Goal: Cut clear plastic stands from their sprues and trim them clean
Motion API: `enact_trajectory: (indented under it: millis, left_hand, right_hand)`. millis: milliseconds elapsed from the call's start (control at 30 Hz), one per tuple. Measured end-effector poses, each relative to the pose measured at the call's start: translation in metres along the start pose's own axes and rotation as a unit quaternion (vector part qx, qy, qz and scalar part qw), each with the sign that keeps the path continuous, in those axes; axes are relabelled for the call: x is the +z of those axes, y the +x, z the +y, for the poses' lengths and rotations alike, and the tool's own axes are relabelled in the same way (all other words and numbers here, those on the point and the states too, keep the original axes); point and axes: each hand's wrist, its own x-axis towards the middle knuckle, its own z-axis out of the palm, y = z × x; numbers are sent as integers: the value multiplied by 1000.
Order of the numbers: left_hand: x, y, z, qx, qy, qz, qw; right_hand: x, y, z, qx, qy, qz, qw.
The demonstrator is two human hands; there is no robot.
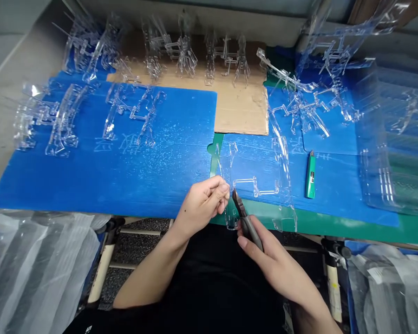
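A clear plastic part with a stepped runner (pixel 256 185) lies near the table's front edge, in front of my body. My left hand (pixel 207 199) pinches the left side of this part, its fingertips closed on the clear plastic. Grey-handled side cutters (pixel 249 228) are gripped in my right hand (pixel 270 255). Their dark tips point up and away from me, right beside my left fingertips and close to the runner's left end. Whether the blades touch the plastic is too small to tell.
Many clear plastic parts (pixel 66 118) lie on the blue sheet (pixel 181 171) at left, on the cardboard (pixel 242 111) behind, and at the back right. A green cutter knife (pixel 310 176) and a clear tray (pixel 379 185) are at right. Wrapped bundles (pixel 21 264) flank the table's front.
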Motion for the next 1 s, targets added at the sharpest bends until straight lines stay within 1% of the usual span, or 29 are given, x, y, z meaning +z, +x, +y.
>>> enact_trajectory:
  millis: [200, 400, 533, 600, 667, 800, 867, 900, 933, 967, 1000]
  left_hand:
    - [4, 3, 1, -25, -21, -17, 999]
    - [6, 5, 4, -30, -27, -27, 999]
    - [10, 8, 8, -31, -17, -18, 999]
    - [12, 14, 11, -35, -2, -21, 999]
    - [13, 24, 14, -46, 24, -34, 998]
    - [10, 51, 18, -76, 112, -58, 989]
    - [5, 61, 22, -82, 208, -46, 974]
    - [0, 65, 26, -79, 275, -31, 958]
    - [-4, 69, 31, -69, 351, -7, 934]
    - [-8, 73, 39, -52, 432, 24, 900]
    - [-10, 79, 49, -27, 508, 57, 859]
  right_hand:
    - [-9, 4, 2, 8, -3, -17, 1000]
    - [-17, 6, 4, 12, -21, -71, 997]
    - [-19, 9, 7, 0, -5, -70, 998]
    - [-18, 14, 10, -10, 27, -62, 998]
    - [-15, 21, 16, -18, 97, -57, 993]
    - [-12, 31, 28, -29, 274, -49, 960]
    - [-15, 25, 37, -28, 301, -49, 952]
    - [-17, 19, 41, -23, 298, -54, 953]
    - [-19, 12, 46, -15, 288, -62, 955]
    - [-21, 3, 52, -7, 275, -73, 959]
    - [-22, -6, 57, 1, 264, -87, 961]
